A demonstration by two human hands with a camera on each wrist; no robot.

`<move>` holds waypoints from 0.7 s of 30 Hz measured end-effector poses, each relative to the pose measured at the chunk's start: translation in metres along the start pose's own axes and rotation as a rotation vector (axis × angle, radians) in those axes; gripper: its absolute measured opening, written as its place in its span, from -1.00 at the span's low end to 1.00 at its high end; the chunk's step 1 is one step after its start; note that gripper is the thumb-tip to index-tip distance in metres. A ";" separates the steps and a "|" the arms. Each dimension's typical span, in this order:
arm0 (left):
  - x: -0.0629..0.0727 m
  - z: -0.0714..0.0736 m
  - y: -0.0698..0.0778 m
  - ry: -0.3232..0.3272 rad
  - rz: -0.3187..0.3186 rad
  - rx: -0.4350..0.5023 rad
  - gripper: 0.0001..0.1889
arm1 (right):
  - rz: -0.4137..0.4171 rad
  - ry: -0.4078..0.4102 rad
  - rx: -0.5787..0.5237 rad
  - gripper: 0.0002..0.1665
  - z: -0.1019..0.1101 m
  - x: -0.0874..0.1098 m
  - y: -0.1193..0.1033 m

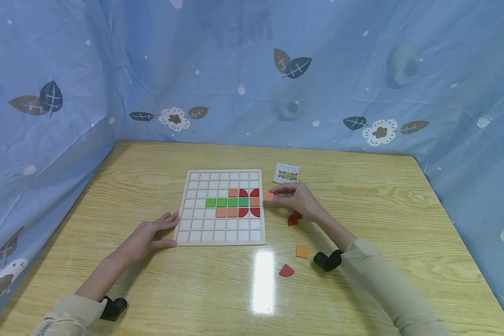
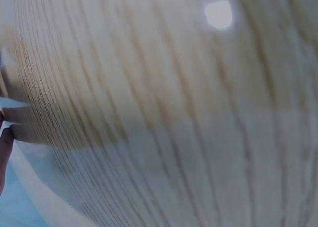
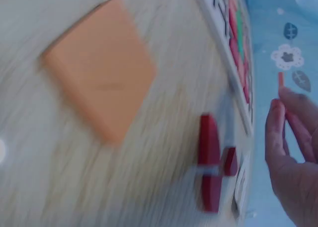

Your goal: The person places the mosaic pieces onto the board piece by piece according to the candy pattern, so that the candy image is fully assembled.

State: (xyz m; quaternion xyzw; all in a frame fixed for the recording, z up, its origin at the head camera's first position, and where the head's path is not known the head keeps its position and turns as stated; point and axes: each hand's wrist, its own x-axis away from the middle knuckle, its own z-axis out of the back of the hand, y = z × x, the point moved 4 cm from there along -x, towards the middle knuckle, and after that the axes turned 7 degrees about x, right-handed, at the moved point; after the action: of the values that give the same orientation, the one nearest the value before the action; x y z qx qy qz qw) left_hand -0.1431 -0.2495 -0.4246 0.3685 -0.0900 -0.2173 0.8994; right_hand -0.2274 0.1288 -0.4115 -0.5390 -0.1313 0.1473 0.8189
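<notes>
A white square grid board lies on the table, bearing green squares, orange squares and red quarter-circle pieces. Fingers and thumb of my left hand are spread against the board's left edge. Just off the board's right edge, my right hand pinches an orange square tile between thumb and fingertips; the right wrist view shows this tile edge-on. Only a sliver of the left hand appears in the left wrist view.
Behind the right hand lies a small pattern card. Loose red quarter-circles lie beneath the right hand, partly hidden by it. Nearer the front are another orange square and a red quarter-circle. A blue curtain hangs behind the wooden table.
</notes>
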 end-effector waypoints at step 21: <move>0.000 -0.001 0.000 -0.004 -0.017 -0.020 -0.29 | 0.005 0.062 0.105 -0.72 -0.036 -0.034 -0.027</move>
State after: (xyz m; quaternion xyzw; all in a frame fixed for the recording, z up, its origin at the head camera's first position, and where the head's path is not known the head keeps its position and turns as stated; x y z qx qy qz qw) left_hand -0.1434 -0.2490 -0.4251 0.3599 -0.0866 -0.2268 0.9008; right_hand -0.2428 0.0750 -0.4029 -0.4999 -0.0966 0.1390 0.8494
